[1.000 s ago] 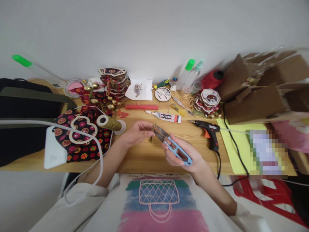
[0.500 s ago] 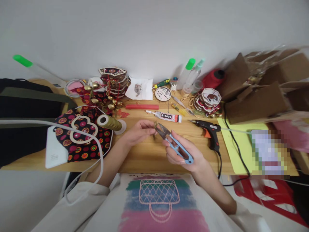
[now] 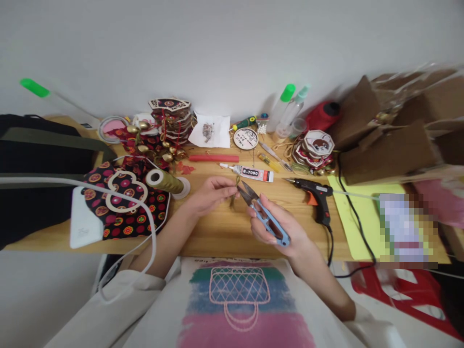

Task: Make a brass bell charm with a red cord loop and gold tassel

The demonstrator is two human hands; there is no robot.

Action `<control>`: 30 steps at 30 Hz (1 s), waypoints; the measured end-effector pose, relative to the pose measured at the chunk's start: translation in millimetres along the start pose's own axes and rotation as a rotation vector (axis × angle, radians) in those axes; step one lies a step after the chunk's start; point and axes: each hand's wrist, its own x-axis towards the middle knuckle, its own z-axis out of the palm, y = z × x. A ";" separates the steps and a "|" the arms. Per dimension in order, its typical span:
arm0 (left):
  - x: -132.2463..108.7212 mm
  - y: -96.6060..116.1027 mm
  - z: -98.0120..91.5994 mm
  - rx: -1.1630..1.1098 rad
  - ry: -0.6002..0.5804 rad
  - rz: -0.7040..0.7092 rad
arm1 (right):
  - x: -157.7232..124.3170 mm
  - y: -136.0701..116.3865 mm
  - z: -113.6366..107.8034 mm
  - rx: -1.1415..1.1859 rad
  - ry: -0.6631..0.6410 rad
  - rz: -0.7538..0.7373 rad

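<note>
Snips [image 3: 274, 222] have edged rightward, right hand [image 3: 291, 226] gripping them, left hand [image 3: 212, 194] pinching cord [image 3: 232, 202], above a wooden table [image 3: 213, 238] by a wall [image 3: 232, 53].

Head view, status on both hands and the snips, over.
Left hand pinching olive cord. Right hand holding blue-handled snips, blades apart near the cord. Glue tube lies beyond, not between them.
</note>
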 end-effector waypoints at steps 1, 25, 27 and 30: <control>0.0 0.3 1.1 0.008 0.003 0.005 | -0.4 -0.1 0.9 -0.029 0.026 -0.019; 3.1 -6.0 24.6 -0.033 0.264 0.245 | -5.1 4.0 6.9 0.061 0.041 -0.105; 3.0 -6.8 23.9 -0.022 0.256 0.252 | -5.5 4.0 6.9 0.057 0.048 -0.105; 2.9 -7.9 23.2 -0.013 0.248 0.265 | -5.9 3.7 7.0 0.068 0.047 -0.111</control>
